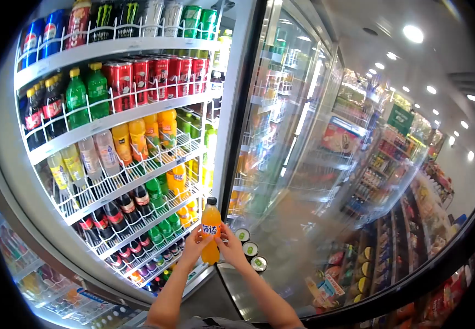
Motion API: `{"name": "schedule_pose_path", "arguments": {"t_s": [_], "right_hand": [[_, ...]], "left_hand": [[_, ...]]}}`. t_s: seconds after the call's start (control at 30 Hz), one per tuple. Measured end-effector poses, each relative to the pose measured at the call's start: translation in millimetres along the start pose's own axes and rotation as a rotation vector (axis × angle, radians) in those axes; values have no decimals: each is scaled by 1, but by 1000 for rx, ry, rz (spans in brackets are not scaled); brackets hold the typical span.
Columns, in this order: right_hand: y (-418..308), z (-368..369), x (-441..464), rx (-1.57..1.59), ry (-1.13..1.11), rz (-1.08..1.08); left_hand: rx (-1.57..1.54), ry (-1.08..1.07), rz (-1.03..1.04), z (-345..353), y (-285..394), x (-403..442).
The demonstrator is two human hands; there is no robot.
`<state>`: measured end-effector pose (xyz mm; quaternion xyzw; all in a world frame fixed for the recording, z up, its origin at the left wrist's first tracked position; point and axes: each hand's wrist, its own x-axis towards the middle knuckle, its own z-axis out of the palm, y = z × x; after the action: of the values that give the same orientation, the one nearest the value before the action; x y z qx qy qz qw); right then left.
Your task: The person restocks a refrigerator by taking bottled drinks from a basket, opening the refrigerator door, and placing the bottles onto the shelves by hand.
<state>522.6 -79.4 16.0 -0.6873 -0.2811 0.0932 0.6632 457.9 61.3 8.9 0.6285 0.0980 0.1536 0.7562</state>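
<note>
Bottle: the orange-drink bottle (210, 236) is standing upright, right of the fridge shelves (133, 192)
Left hand: the left hand (194, 245) is gripping its left side
Right hand: the right hand (229, 244) is gripping its right side
Cans: three can tops (250, 249) are showing right of the shelves

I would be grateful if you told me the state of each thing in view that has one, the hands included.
Orange bottle: capped, roughly upright, held between both hands
Left hand: closed on the bottle's side
Right hand: closed on its other side
Glass door: open
Red cans: upright, in rows
Green bottles: capped, standing on a shelf
Ceiling light: on
</note>
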Motion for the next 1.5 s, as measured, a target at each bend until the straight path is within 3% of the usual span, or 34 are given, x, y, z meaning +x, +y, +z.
{"name": "schedule_pose_path", "arguments": {"t_s": [0.17,0.23,0.33,0.43,0.6,0.7,0.83,1.07,1.17,1.4,1.5], "right_hand": [[40,21,38,-145,112,-35],[21,34,53,-214,172,-115],[34,43,98,-289,150,-38],[14,58,129,-348,174,32],[7,70,175,-250,206,32],[-12,75,197,1,209,54],[15,70,243,80,120,-63],[45,60,284,285,57,9],[56,57,295,316,45,17],[104,61,326,366,73,74],[115,63,328,126,38,47]], "left_hand": [[88,18,124,-20,-29,45],[159,31,128,-30,-7,52],[258,80,171,-43,9,79],[714,306,514,-60,5,115],[597,273,415,-69,17,156],[716,291,439,-72,22,184],[502,269,482,-79,17,224],[377,215,422,-86,22,257],[310,174,316,-86,15,266],[252,146,339,-87,-27,302],[303,186,267,-86,-30,305]]}}
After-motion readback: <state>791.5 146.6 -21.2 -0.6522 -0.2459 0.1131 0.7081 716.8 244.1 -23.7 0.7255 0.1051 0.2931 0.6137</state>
